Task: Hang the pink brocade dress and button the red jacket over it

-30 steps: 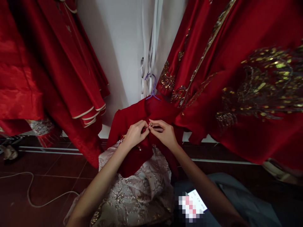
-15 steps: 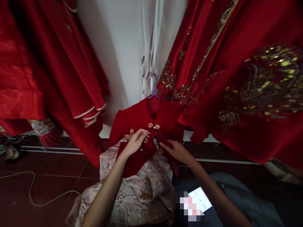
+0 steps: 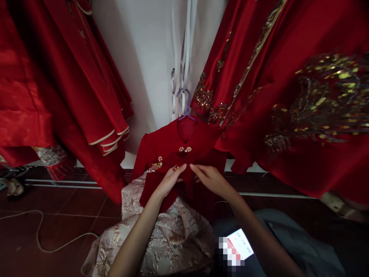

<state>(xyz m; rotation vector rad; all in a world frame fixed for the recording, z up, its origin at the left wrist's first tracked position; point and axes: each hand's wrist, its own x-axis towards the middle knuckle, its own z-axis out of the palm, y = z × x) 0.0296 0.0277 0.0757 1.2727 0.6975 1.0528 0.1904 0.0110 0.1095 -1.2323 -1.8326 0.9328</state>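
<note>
A small dark red jacket (image 3: 164,148) hangs on a purple hanger (image 3: 186,109) against the white wall. A pearl clasp (image 3: 185,149) joins its two fronts below the collar, and a gold brooch (image 3: 155,166) sits on its left chest. My left hand (image 3: 170,181) and my right hand (image 3: 210,179) meet at the front opening below the clasp, fingers bent and pinching the two red edges. A pale gold brocade skirt (image 3: 170,238) spreads out under the jacket.
Long red gowns (image 3: 72,84) hang at the left; a red gown with gold sequin embroidery (image 3: 302,96) hangs at the right. A white cable (image 3: 37,234) lies on the dark red tiled floor. A phone (image 3: 239,244) rests on grey cloth by my right forearm.
Both hands left the pearl clasp, which now shows closed, and dropped lower along the jacket's front opening, coming together there.
</note>
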